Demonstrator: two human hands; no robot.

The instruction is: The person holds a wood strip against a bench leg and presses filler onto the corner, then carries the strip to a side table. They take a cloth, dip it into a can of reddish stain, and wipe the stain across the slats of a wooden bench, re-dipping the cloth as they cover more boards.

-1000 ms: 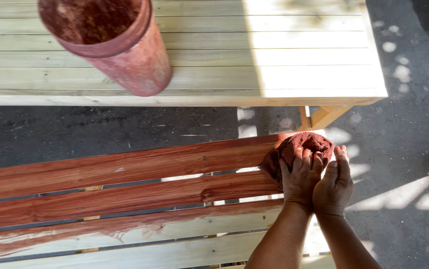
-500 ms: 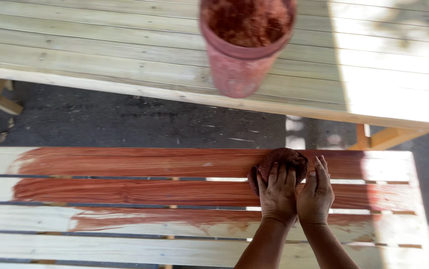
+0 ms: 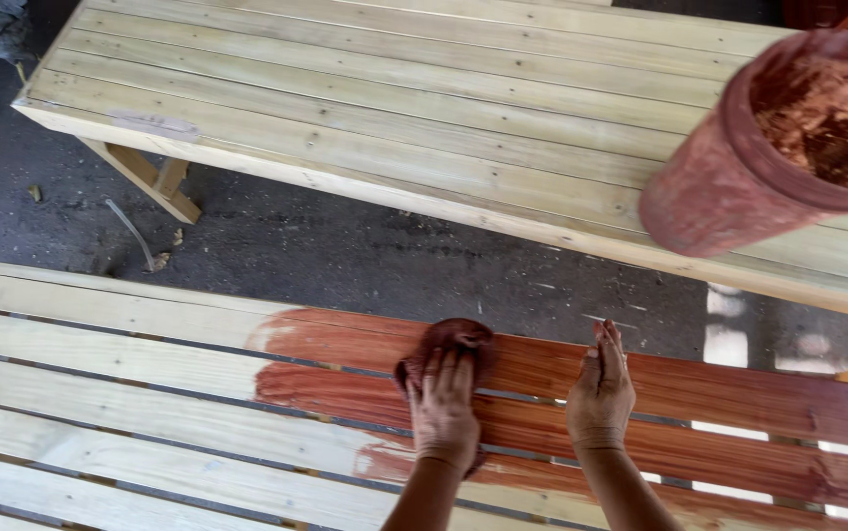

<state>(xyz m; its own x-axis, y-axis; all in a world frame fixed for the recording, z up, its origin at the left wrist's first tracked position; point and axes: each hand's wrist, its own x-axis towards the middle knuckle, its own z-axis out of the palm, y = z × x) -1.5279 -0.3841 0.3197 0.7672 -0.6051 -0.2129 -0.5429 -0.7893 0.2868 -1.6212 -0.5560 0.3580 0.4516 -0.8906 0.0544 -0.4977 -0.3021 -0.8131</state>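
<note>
Left hand [image 3: 444,405] flat, fingers [image 3: 449,372] stretched and close together, pressing down on a stain-soaked rag [image 3: 452,346]; no fist, no pinch, only the palm and fingers spread over the cloth; rag bunched beneath and just beyond the fingertips, its dark reddish fold poking out ahead of them and a little to their left. Right hand [image 3: 599,391] just beside, apart from the rag, fingers straight and together, laid open and flat on the stained wood, holding nothing.

Under both hands, a slatted wooden bench [image 3: 99,393] of pale planks with narrow gaps between; reddish-brown stain [image 3: 719,393] covering the slats from a short way left of the left fingers across to the right past the right hand; ragged brush-like edge of colour left of the rag; bare pale wood farther left and on the slats nearer the wrists.

Beyond the fingertips, a strip of dark rough ground [image 3: 345,256] with small scraps of debris; past that, a pale unstained plank table [image 3: 345,118] on slanted legs; up and to the right of the right hand, a stain-smeared reddish bucket [image 3: 729,187] standing on the table's edge, its inside caked with brownish residue; sunlight patches on the ground far right.
</note>
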